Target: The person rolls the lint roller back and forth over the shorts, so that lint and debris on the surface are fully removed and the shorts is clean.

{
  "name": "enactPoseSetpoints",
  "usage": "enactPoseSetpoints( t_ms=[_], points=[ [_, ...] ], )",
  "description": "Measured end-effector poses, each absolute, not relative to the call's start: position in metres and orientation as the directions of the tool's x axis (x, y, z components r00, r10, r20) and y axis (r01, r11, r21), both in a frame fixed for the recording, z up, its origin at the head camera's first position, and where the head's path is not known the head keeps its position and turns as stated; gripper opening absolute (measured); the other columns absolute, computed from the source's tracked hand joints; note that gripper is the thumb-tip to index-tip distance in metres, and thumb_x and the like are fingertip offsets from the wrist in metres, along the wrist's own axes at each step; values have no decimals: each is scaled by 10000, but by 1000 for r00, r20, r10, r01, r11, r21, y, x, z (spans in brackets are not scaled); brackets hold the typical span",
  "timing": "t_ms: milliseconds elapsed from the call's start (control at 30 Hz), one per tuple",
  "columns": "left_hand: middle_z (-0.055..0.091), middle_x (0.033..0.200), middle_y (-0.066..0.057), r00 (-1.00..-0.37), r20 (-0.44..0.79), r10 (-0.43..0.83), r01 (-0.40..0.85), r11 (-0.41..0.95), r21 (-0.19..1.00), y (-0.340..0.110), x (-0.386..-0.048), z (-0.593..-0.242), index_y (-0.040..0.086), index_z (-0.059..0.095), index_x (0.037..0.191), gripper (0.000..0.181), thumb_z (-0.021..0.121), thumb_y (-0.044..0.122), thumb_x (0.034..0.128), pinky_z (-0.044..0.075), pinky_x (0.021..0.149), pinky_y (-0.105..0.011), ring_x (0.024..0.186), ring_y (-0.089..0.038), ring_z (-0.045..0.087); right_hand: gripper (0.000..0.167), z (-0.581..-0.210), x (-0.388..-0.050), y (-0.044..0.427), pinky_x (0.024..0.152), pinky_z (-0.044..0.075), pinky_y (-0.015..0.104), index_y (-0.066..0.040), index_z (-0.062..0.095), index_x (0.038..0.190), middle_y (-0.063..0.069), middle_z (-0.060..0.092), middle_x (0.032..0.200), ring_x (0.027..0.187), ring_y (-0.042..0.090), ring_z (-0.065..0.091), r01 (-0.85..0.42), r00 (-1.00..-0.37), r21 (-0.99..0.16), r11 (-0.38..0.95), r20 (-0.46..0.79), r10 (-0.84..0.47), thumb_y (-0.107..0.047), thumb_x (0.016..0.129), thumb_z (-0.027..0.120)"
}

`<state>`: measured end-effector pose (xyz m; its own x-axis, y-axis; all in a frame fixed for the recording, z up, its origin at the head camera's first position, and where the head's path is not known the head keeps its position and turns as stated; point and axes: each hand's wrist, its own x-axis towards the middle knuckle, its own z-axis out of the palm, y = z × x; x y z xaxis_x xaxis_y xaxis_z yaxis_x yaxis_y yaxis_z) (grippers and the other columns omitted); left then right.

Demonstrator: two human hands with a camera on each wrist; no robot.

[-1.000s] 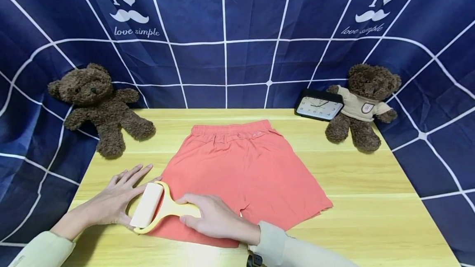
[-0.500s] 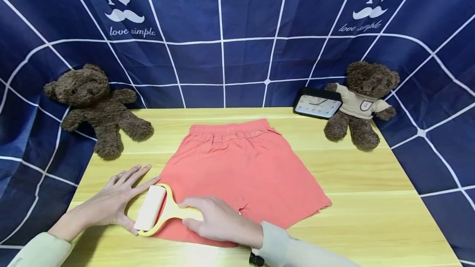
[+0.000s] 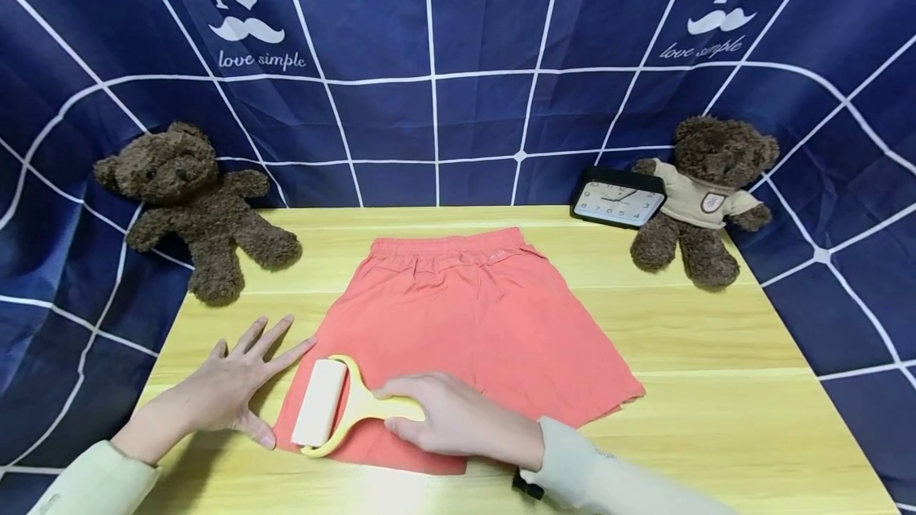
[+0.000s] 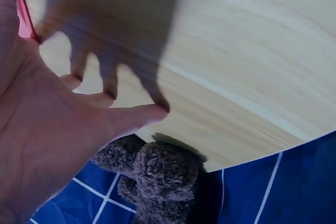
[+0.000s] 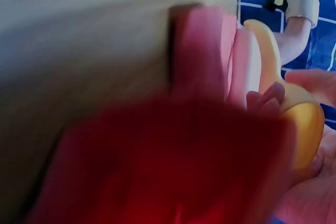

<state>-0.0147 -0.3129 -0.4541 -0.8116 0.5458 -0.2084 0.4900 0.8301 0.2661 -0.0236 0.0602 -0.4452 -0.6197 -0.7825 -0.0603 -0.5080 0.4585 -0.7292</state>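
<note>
Coral-red shorts (image 3: 458, 316) lie flat on the wooden table, waistband toward the back. My right hand (image 3: 458, 416) grips the yellow handle of a lint roller (image 3: 318, 404), whose white roll lies on the lower left leg of the shorts. In the right wrist view, fingers curl round the yellow handle (image 5: 302, 129), with blurred red fabric in front. Spread out at the left edge of the shorts is my left hand (image 3: 229, 388), its index fingertip and thumb at the fabric's edge. The left wrist view shows this hand (image 4: 58, 114) with straight fingers over the table.
A brown teddy bear (image 3: 193, 205) sits at the back left of the table (image 3: 716, 388). At the back right, a black-framed clock (image 3: 619, 197) stands beside another bear in a beige shirt (image 3: 697, 197). Dark blue gridded cloth (image 3: 487, 38) surrounds the table.
My right hand has drawn the lint roller to the right, away from my left hand and onto the fabric. The left hand stays at the edge of the shorts, nearly still.
</note>
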Motion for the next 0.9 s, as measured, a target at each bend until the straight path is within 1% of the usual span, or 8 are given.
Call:
enactPoseSetpoints(
  t_ms=[133,300,367,500,600,667,767,900],
  points=[
    [120,1758,-260,-810,-256,528,462,843,276,-307,-15,-449,454,84,1758,1469,809,802,528,376,887,-927,1516,-671,225,377,-437,-29,78,1110,486,306,-215,729,1437,-168,680,1398,1328,26,596,-483,-605,-738,472,-109,-789,-292,1068,716],
    [115,1749,-281,-808,-278,519,449,849,277,-305,-17,-447,442,90,1760,1475,817,803,528,382,866,-930,1516,-680,211,361,-430,-38,96,1087,498,317,-260,734,1423,-204,676,1369,1284,9,610,-487,-586,-714,503,-160,-794,-329,1070,707],
    [125,1749,-280,-811,-264,522,452,846,284,-306,-18,-448,425,131,1761,1429,797,840,566,390,858,-927,1512,-681,224,358,-431,-41,100,1079,504,323,-280,733,1421,-220,672,1361,1274,0,610,-492,-582,-707,507,-167,-796,-344,1070,703],
    [177,1740,-288,-819,-233,524,453,840,298,-309,-19,-449,397,240,1751,1265,735,892,697,397,867,-920,1497,-685,264,358,-433,-43,103,1082,503,332,-303,729,1423,-233,666,1362,1279,-8,604,-494,-576,-708,505,-170,-800,-370,1074,694],
    [248,1714,-316,-822,-201,533,466,833,299,-308,-19,-448,360,324,1731,1176,729,871,753,405,885,-907,1468,-692,318,354,-435,-43,103,1077,503,329,-307,730,1419,-244,665,1350,1266,-16,605,-496,-574,-710,500,-164,-802,-372,1073,694],
    [281,1696,-335,-823,-190,536,474,831,292,-306,-18,-447,336,350,1721,1169,737,856,748,413,896,-896,1451,-690,349,350,-436,-42,102,1075,504,328,-305,732,1414,-247,665,1345,1262,-20,605,-493,-578,-710,503,-164,-799,-367,1071,697],
    [312,1671,-360,-822,-195,535,482,836,262,-303,-17,-446,309,338,1717,1218,757,831,700,424,893,-885,1425,-686,388,346,-435,-42,103,1068,507,327,-296,738,1406,-248,670,1335,1245,-22,611,-491,-582,-710,504,-163,-797,-349,1065,705],
    [281,1680,-366,-823,-242,514,455,851,262,-298,-16,-444,333,285,1737,1245,815,728,681,432,884,-874,1421,-698,378,350,-434,-43,104,1067,507,325,-287,741,1406,-242,674,1339,1246,-18,610,-483,-583,-718,501,-163,-796,-352,1063,711]
  ],
)
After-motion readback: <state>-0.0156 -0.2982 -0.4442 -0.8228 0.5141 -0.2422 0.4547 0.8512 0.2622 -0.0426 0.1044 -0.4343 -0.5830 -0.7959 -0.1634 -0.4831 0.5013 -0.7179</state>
